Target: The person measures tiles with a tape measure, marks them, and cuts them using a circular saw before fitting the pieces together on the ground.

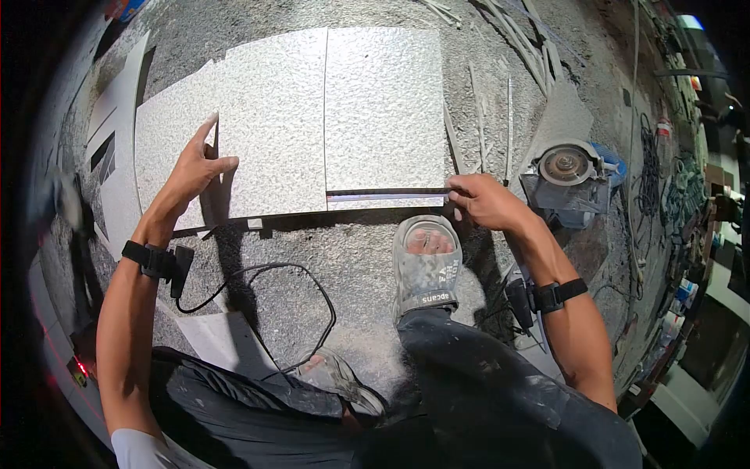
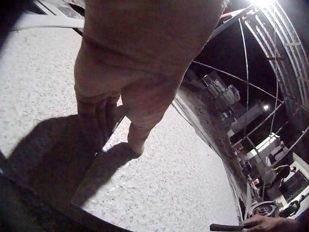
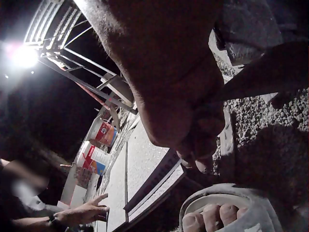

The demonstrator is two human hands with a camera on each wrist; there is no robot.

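Observation:
Speckled pale slabs lie side by side on the gravel, a thin seam between them. My left hand rests over the left slab, index finger and thumb spread; in the left wrist view, the left hand has its thumb on the slab and its other fingers at a dark edge line. My right hand pinches the right end of a narrow straight strip along the near edge of the right slab. In the right wrist view, the fingertips of the right hand meet the strip's end; its underside is shadowed.
A circular saw lies at the right on the gravel. Thin offcuts are scattered beyond the slabs. A sandalled foot stands just below the strip, and a black cable loops over the ground. Buckets stand past the slabs.

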